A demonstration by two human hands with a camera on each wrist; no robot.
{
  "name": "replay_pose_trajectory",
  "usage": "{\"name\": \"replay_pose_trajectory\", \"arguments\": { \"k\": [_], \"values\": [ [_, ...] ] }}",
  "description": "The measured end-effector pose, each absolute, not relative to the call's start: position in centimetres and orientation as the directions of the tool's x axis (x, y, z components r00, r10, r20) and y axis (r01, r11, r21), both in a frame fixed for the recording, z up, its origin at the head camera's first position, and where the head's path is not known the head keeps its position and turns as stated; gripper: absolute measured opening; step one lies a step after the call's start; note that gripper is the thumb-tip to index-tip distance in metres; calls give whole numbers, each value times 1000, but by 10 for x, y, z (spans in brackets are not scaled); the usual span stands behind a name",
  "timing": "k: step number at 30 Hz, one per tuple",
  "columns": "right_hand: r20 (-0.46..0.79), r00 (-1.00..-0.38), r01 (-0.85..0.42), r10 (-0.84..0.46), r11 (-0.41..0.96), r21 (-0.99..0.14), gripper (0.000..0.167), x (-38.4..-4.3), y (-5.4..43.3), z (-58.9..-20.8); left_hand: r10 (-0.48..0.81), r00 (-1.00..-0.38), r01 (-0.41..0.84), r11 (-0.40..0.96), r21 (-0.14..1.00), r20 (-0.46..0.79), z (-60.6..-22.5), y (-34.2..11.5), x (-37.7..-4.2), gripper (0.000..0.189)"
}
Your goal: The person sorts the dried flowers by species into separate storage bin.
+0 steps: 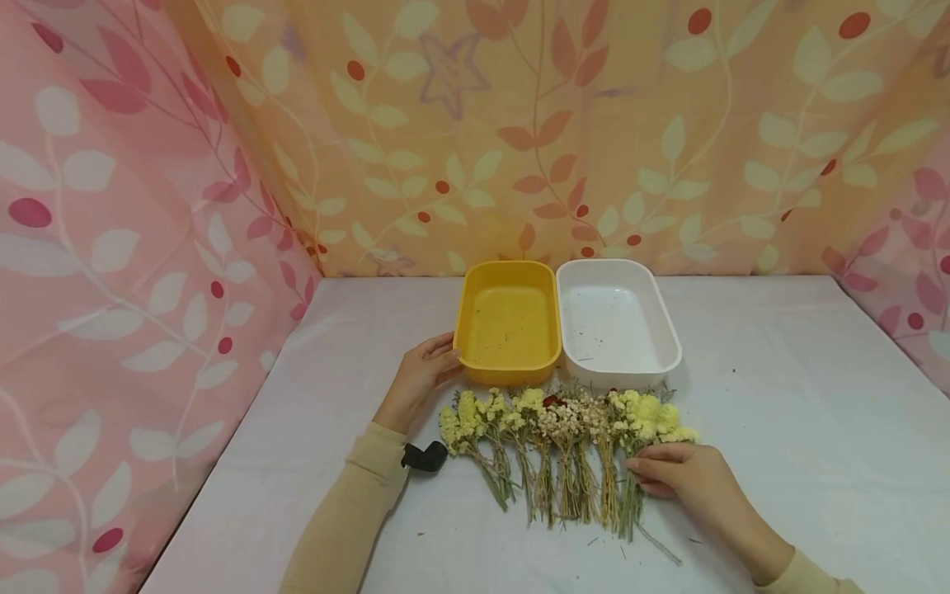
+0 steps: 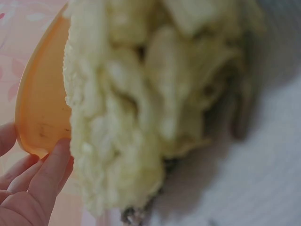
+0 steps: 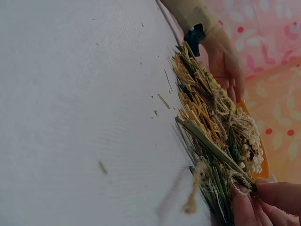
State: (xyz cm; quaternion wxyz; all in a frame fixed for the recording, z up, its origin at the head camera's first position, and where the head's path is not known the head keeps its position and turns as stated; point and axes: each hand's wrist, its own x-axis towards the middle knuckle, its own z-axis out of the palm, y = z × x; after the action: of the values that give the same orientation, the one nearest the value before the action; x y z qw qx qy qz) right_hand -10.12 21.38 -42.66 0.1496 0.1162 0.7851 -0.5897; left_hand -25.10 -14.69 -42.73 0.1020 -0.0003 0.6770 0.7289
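Note:
My left hand [image 1: 425,375] touches the near left corner of a yellow plastic tub [image 1: 467,313], its fingers fairly straight along the outside in the left wrist view. With thumb and fingers, my right hand [image 1: 686,474] pinches the tied stems of a dried flower bunch [image 1: 649,417] with yellow heads, at the right end of a row. Twine [image 3: 239,181] shows at the pinch in the right wrist view. Leftward in that row lie cream-flowered bunches [image 1: 567,421] and more yellow bunches [image 1: 463,425]. Blurred yellow flowers [image 2: 122,117] hide much of the left wrist view.
A white tub [image 1: 668,330] stands right beside the yellow one, behind the row of bunches. Both tubs have small bits on their floors. Loose stem scraps [image 3: 163,101] lie on the white tabletop [image 1: 779,396]. Patterned cloth [image 1: 631,124] hangs behind and at both sides.

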Motion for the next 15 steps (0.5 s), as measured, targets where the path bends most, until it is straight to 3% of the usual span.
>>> {"name": "replay_pose_trajectory", "arguments": {
  "k": [15],
  "values": [
    [-357,-932,349,63,424,-836,48,-97,220,-410,160,-977,-153,-76,985,-139,-428,-148,-252,52]
  ]
}}
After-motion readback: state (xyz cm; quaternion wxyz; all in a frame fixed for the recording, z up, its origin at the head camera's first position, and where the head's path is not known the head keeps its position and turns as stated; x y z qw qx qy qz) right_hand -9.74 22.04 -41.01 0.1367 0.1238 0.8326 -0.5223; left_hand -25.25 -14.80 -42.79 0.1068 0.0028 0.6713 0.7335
